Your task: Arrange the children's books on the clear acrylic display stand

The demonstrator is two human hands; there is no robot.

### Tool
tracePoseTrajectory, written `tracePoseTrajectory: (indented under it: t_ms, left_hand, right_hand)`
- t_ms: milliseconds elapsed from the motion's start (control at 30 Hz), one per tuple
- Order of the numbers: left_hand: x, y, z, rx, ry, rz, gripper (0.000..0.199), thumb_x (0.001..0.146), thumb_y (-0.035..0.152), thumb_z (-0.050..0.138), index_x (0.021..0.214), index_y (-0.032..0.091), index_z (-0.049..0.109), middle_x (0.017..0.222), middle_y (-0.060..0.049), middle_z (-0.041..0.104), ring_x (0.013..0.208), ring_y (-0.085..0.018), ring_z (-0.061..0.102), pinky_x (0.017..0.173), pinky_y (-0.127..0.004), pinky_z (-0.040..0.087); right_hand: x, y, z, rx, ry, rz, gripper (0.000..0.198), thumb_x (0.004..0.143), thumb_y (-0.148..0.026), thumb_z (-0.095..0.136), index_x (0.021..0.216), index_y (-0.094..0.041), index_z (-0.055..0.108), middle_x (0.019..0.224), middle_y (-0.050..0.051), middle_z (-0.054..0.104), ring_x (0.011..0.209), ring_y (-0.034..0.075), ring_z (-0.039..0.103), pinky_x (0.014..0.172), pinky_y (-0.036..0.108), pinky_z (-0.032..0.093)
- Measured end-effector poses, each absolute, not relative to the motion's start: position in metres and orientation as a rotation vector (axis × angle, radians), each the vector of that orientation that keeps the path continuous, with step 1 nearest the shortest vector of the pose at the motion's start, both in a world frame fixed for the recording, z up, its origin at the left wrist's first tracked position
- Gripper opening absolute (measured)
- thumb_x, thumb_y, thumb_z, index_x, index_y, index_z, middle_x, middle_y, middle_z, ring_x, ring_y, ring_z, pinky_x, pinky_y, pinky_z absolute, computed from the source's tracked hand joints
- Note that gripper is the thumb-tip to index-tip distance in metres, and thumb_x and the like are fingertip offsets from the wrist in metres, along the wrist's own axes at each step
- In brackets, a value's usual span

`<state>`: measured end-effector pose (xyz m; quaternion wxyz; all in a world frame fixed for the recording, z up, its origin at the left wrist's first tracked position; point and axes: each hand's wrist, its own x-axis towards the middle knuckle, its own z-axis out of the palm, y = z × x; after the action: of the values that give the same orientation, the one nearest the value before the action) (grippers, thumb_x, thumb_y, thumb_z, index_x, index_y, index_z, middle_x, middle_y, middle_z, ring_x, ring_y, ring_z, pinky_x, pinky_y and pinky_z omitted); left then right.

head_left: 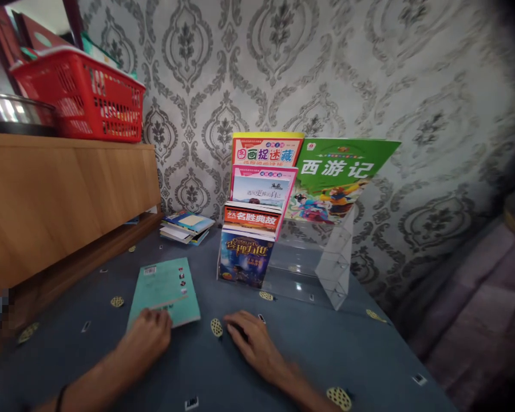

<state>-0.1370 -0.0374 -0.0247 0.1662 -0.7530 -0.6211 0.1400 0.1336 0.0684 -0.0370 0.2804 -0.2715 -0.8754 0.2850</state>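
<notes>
A teal book lies flat on the dark blue tablecloth, its barcode at the far left corner. At its near edge, my left hand is closed on the book with curled fingers; the thumb is hidden. To the right, my right hand rests on the cloth, fingers slightly bent and apart, holding nothing. Beyond it stands a clear tiered book rack. Its left column holds a dark blue book, an orange-titled book and pink-edged books behind. A green book leans in the top right tier.
Behind the teal book sits a loose pile of books. At the left, a wooden cabinet carries a red plastic basket and a metal bowl. Patterned wallpaper backs the table.
</notes>
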Motion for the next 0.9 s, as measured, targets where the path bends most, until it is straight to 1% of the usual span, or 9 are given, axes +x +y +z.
tracePoseTrajectory:
  t_ms: [100,167,267,367,467,567,633,733,900]
  left_hand:
    - [-0.091,-0.050,-0.043,-2.338,-1.656,0.246,0.025,0.089,0.007,0.053,0.102,0.011,0.074,0.088,-0.017,0.072,0.076,-0.028,0.070,0.065,-0.037,0.053]
    - [-0.066,-0.051,-0.049,-2.485,-1.507,0.082,0.022,0.092,0.014,0.056,0.106,0.012,0.072,0.095,-0.018,0.073,0.082,-0.029,0.070,0.068,-0.039,0.055]
    - [-0.052,-0.042,-0.041,-2.636,-1.432,-0.160,0.028,0.097,0.028,0.057,0.121,0.017,0.067,0.113,-0.015,0.072,0.108,-0.030,0.067,0.091,-0.044,0.056]
    - [-0.067,-0.023,-0.030,-2.747,-1.504,-0.320,0.040,0.101,0.034,0.052,0.139,0.020,0.056,0.136,-0.011,0.065,0.130,-0.027,0.058,0.114,-0.047,0.044]
    - [-0.097,0.001,-0.031,-2.798,-1.611,-0.390,0.047,0.105,0.037,0.044,0.150,0.023,0.045,0.153,-0.009,0.053,0.144,-0.023,0.045,0.123,-0.048,0.032]
    - [-0.132,0.026,-0.038,-2.715,-1.786,-0.402,0.050,0.106,0.041,0.039,0.153,0.024,0.044,0.158,-0.009,0.047,0.150,-0.023,0.037,0.125,-0.049,0.026]
    - [-0.154,0.040,-0.041,-2.630,-1.890,-0.395,0.051,0.106,0.044,0.037,0.152,0.024,0.045,0.159,-0.009,0.045,0.151,-0.023,0.035,0.125,-0.049,0.024]
    - [-0.183,0.053,-0.043,-2.539,-1.992,-0.422,0.052,0.106,0.046,0.034,0.152,0.025,0.046,0.161,-0.008,0.043,0.151,-0.022,0.034,0.124,-0.045,0.028]
    - [-0.203,0.056,-0.048,-2.461,-2.049,-0.478,0.050,0.106,0.043,0.034,0.150,0.023,0.047,0.161,-0.009,0.042,0.149,-0.021,0.039,0.122,-0.042,0.032]
  right_hand:
    - [0.134,0.064,-0.032,-0.668,-2.328,0.701,0.037,0.105,-0.039,0.042,0.122,-0.020,0.069,0.112,0.010,0.074,0.107,0.023,0.067,0.097,0.039,0.053]
    - [0.134,0.062,-0.028,-0.640,-2.326,0.679,0.036,0.105,-0.039,0.042,0.123,-0.021,0.068,0.111,0.010,0.074,0.107,0.023,0.066,0.098,0.039,0.053]
    - [0.133,0.061,-0.028,-0.549,-2.392,0.663,0.035,0.105,-0.035,0.043,0.125,-0.022,0.068,0.116,0.010,0.073,0.112,0.023,0.065,0.102,0.041,0.052]
    - [0.133,0.063,-0.036,-0.521,-2.470,0.604,0.038,0.104,-0.032,0.044,0.135,-0.019,0.062,0.128,0.013,0.069,0.122,0.024,0.062,0.109,0.045,0.049]
    - [0.135,0.067,-0.049,-0.655,-2.525,0.549,0.046,0.102,-0.034,0.048,0.146,-0.019,0.054,0.140,0.015,0.063,0.131,0.027,0.058,0.113,0.050,0.046]
    - [0.136,0.069,-0.056,-0.703,-2.563,0.547,0.044,0.102,-0.035,0.050,0.144,-0.023,0.056,0.145,0.012,0.060,0.134,0.027,0.056,0.117,0.053,0.042]
    - [0.135,0.068,-0.056,-0.700,-2.575,0.548,0.041,0.103,-0.033,0.049,0.141,-0.025,0.060,0.146,0.011,0.060,0.135,0.027,0.056,0.117,0.053,0.041]
    - [0.135,0.066,-0.054,-0.715,-2.579,0.543,0.040,0.103,-0.033,0.049,0.141,-0.026,0.060,0.147,0.010,0.059,0.135,0.027,0.056,0.117,0.053,0.042]
    - [0.137,0.059,-0.054,-0.724,-2.614,0.518,0.045,0.102,-0.040,0.052,0.145,-0.028,0.057,0.153,0.010,0.053,0.139,0.030,0.052,0.116,0.055,0.043]
